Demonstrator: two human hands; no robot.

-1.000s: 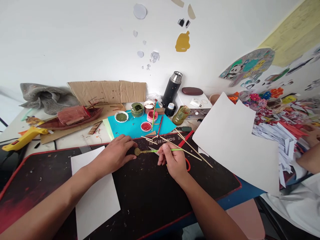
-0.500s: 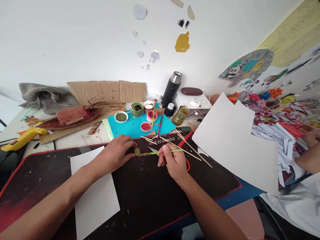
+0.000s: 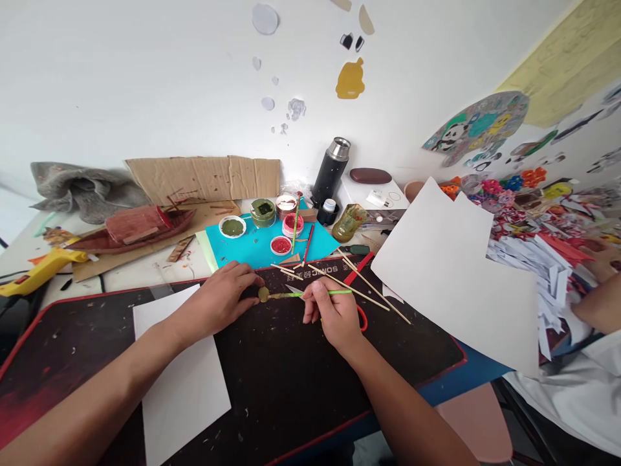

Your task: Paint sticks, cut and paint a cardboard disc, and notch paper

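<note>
Between thumb and fingers, my left hand (image 3: 231, 294) pinches a small round olive-coloured disc (image 3: 263, 294) just above the black mat (image 3: 272, 375). My right hand (image 3: 337, 314) grips a paintbrush (image 3: 294, 294) with a bright green handle, its tip pointing left at the disc's edge. Whether the bristles touch the disc is hard to tell. Scissors (image 3: 363, 317) with red handles lie partly hidden under my right hand, their blades showing beyond the fingers. Thin wooden sticks (image 3: 373, 288) lie just right of that hand. A white sheet (image 3: 187, 395) lies beneath my left forearm.
Open pots of green paint (image 3: 262, 212) and red paint (image 3: 281, 245) stand on blue paper (image 3: 228, 249). Behind are a black thermos (image 3: 332, 171) and a murky jar (image 3: 349, 222). A model boat (image 3: 133, 230) and yellow glue gun (image 3: 43, 270) lie left. White card (image 3: 460, 278) and another person's arm (image 3: 599, 304) are right.
The whole view has shifted slightly. Both hands keep nearly the same pose, with the brush tip still at the disc.
</note>
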